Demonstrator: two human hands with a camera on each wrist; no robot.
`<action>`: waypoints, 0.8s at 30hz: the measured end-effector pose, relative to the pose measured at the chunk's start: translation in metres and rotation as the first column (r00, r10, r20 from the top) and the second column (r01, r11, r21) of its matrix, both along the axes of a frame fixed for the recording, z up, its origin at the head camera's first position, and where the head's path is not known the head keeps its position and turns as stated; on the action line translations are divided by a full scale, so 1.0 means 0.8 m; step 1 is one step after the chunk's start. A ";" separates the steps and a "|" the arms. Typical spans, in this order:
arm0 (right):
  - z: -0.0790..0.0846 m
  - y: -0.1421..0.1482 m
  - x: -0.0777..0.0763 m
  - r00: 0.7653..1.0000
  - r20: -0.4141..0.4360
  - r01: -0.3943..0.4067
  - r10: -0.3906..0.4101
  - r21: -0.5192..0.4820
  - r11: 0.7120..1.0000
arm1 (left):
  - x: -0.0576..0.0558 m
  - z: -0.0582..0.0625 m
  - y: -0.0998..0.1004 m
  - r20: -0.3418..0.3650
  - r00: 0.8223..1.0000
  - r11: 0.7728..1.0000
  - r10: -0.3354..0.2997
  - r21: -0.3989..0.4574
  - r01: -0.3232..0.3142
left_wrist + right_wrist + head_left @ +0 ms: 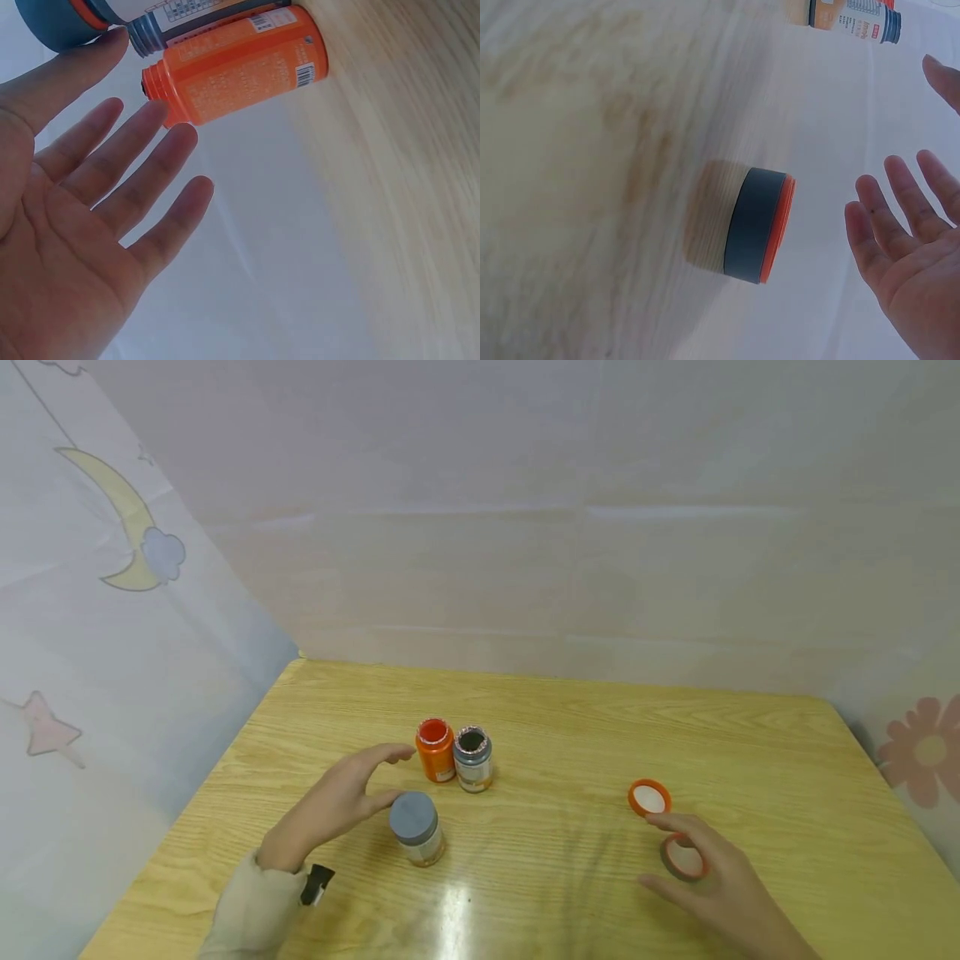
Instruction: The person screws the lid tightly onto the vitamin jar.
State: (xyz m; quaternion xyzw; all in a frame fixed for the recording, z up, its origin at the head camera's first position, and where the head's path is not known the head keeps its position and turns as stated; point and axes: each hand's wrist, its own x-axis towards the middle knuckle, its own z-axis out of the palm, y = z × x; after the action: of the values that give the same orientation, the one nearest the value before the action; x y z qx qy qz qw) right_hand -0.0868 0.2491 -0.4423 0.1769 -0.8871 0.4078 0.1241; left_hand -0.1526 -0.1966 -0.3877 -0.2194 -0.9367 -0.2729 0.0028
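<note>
My left hand is beside a grey-capped jar, fingers spread and gripping nothing. Its thumb tip is by the grey cap; whether they touch I cannot tell. Just beyond the fingertips, an uncapped orange jar and an uncapped grey jar stand upright side by side. On the right, my right hand hovers with thumb and fingers apart, holding nothing. Near it lie an orange lid and a grey lid, undersides up. In the right wrist view the grey lid shows an orange edge.
All of this is on a wood-grain table. Behind it hangs a pale backdrop, and a printed one with a moon is at the left. A small black object is by the left sleeve.
</note>
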 end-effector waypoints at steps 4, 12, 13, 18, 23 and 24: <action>-0.001 0.003 0.000 0.999 0.036 0.007 -0.008 0.014 1.000 | -0.005 0.005 0.004 -0.010 1.000 1.000 -0.005 0.013 0.005; -0.005 0.009 -0.001 0.999 0.015 0.027 -0.028 0.034 0.999 | -0.016 0.018 0.019 -0.005 1.000 0.999 -0.025 0.043 0.025; -0.005 0.009 -0.001 1.000 0.012 0.027 -0.027 0.035 0.999 | -0.018 0.020 0.021 -0.008 0.999 0.998 -0.031 0.046 0.032; -0.007 0.013 -0.003 1.000 -0.001 0.024 -0.024 0.038 0.999 | -0.026 0.024 0.032 -0.048 0.997 0.997 -0.064 0.045 0.066; -0.013 0.017 -0.004 1.000 -0.015 0.026 -0.026 0.037 0.999 | -0.034 0.027 0.041 -0.041 0.996 0.995 -0.082 0.050 0.084; -0.014 0.018 -0.004 1.000 -0.017 0.024 -0.023 0.035 0.999 | -0.035 0.028 0.043 -0.034 0.996 0.995 -0.084 0.054 0.086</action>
State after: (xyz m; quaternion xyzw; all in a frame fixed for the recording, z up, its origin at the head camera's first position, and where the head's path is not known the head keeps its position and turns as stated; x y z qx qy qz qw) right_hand -0.0896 0.2639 -0.4532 0.1718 -0.8951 0.3893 0.1330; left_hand -0.1808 -0.1621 -0.3655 -0.2633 -0.9184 -0.2952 0.0122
